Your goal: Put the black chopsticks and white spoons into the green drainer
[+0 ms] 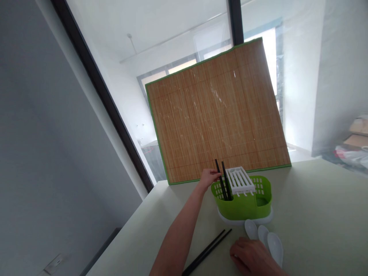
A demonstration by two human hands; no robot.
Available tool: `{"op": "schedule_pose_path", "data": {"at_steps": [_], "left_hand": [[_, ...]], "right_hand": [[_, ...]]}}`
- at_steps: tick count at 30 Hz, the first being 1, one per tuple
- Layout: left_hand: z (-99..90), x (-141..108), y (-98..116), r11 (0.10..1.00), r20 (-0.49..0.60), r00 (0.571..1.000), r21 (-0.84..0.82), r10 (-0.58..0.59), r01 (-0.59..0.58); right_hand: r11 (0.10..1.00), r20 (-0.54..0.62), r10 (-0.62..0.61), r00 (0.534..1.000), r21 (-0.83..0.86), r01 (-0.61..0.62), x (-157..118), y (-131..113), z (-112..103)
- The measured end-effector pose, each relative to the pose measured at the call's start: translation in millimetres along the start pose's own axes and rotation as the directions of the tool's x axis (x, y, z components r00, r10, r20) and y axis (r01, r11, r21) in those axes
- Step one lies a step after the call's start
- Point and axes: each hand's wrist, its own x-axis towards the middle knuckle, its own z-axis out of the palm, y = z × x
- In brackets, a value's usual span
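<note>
From one head-worn camera we look forward and down across a pale, smooth-topped table (316,214), the bare right hand (254,253) close below us, the bare left hand (209,178) farther out; slightly tipped, we face a brown slatted, green-edged mat (218,111) and a dark-framed glass window (178,30).

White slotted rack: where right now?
Head view, right of centre: the white slotted rack sits atop the green basket, just right of the black chopsticks in it.

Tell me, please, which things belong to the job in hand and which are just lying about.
Likely in the job:
upright black chopsticks, one pinched by the left hand
green basket holding them
chopsticks lying on the table
white spoons by the right hand

Apparently just about:
green-edged mat behind the basket
cardboard, far right
</note>
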Motion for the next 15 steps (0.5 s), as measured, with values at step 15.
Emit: {"op": "schedule_pose_path", "data": {"at_steps": [15], "left_hand": [[10.3,-2,-12,0.991,0.121,0.991,0.125,-0.062,0.047]], "right_hand": [[0.999,0.038,0.005,0.999,-0.037,-0.003,2,-2,0]]}}
